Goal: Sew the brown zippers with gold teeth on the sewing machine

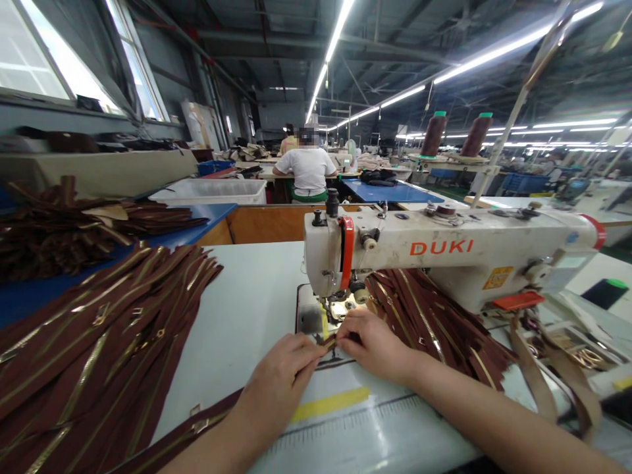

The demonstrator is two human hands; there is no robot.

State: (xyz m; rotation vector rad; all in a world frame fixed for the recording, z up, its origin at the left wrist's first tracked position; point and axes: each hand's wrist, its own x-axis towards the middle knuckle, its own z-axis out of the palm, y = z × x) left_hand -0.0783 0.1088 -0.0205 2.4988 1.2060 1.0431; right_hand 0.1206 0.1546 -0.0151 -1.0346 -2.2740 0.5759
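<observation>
Currently: left hand [281,382] and right hand [372,345] pinched together on a brown fabric zipper with gold metal teeth [328,342] | zipper just in front of the steel presser foot [332,309] of a white DUKI sewing machine [444,253] | loose brown zipper heap [93,355] left, second brown zipper heap [424,322] right, on white worktop [247,296]

Left hand [281,388] and right hand [375,345] pinch a brown zipper [328,341] by a DUKI sewing machine [444,253].
</observation>
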